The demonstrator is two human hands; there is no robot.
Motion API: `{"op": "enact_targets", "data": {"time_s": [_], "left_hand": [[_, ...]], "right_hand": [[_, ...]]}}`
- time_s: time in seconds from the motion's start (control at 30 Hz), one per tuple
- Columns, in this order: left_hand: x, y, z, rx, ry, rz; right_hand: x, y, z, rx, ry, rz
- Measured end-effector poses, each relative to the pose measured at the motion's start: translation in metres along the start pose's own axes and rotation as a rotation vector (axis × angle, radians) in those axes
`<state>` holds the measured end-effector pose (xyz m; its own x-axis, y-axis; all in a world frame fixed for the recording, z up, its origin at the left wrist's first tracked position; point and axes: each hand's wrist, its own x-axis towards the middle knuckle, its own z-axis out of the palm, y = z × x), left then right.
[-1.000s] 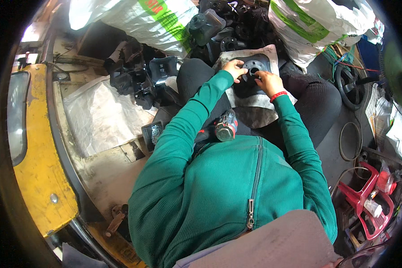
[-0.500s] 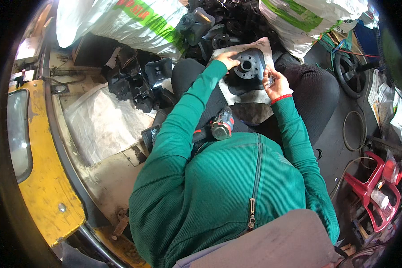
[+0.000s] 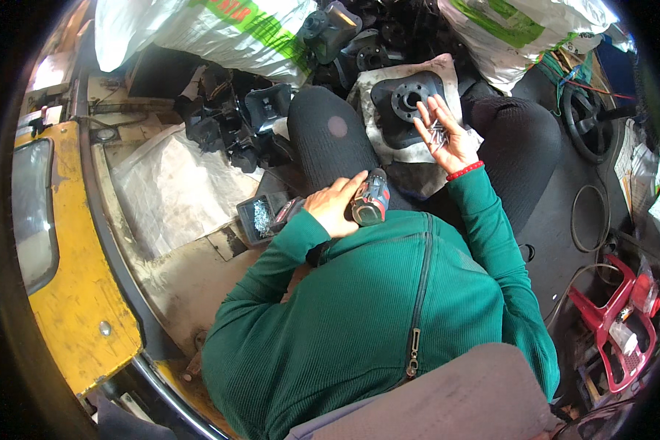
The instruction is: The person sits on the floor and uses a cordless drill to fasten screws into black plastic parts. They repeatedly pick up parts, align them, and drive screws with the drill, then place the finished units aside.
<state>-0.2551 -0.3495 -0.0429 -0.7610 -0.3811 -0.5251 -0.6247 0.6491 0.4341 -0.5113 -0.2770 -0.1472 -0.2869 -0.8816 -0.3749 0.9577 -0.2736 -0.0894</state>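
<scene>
My left hand (image 3: 333, 206) is down at my lap, wrapped round the grip of a cordless drill (image 3: 372, 199) with a dark body and red trim. My right hand (image 3: 453, 150) is turned palm up and cupped, with several small silvery screws (image 3: 438, 135) lying in the palm and fingers. Its fingertips are beside a black part (image 3: 389, 110) with a square base and a round flange pierced by holes. That part rests on a whitish cloth (image 3: 447, 73) between my knees.
Left of the drill sits an open dark box (image 3: 260, 218) of small shiny screws. More black parts (image 3: 268, 106) are heaped at far left and far centre. White-and-green sacks (image 3: 249, 37) stand at the back. A red plastic chair (image 3: 601, 315) is at right, a yellow panel (image 3: 81, 286) at left.
My left hand has left the black part, come back toward my lap and taken hold of the drill. The right hand stays near the part with the screws, its palm now more open to view.
</scene>
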Motion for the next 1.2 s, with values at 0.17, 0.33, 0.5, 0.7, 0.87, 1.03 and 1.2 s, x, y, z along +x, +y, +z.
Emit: {"op": "enact_targets", "data": {"time_s": [0.17,0.33,0.5,0.7,0.87,1.03,1.2], "left_hand": [[0.005,-0.029,0.010,-0.213,0.254,0.093],[-0.021,0.004,-0.057,-0.765,0.312,0.099],[-0.008,0.028,-0.070,-0.415,0.388,0.247],[0.005,0.025,-0.069,-0.356,0.400,0.296],[0.002,0.019,-0.072,-0.509,0.430,0.198],[0.001,0.019,-0.076,-0.523,0.382,0.171],[0.002,0.023,-0.076,-0.472,0.325,0.136]], "right_hand": [[0.007,0.007,-0.001,0.050,0.052,0.035],[0.006,0.013,-0.007,0.059,0.112,0.095],[0.006,0.019,0.002,0.097,0.042,0.181],[0.001,0.032,0.021,0.000,0.062,0.194],[0.002,0.030,0.017,-0.049,-0.046,0.238],[0.001,0.031,0.019,-0.175,0.015,0.223],[-0.005,0.032,0.027,-0.326,-0.002,0.282]]}}
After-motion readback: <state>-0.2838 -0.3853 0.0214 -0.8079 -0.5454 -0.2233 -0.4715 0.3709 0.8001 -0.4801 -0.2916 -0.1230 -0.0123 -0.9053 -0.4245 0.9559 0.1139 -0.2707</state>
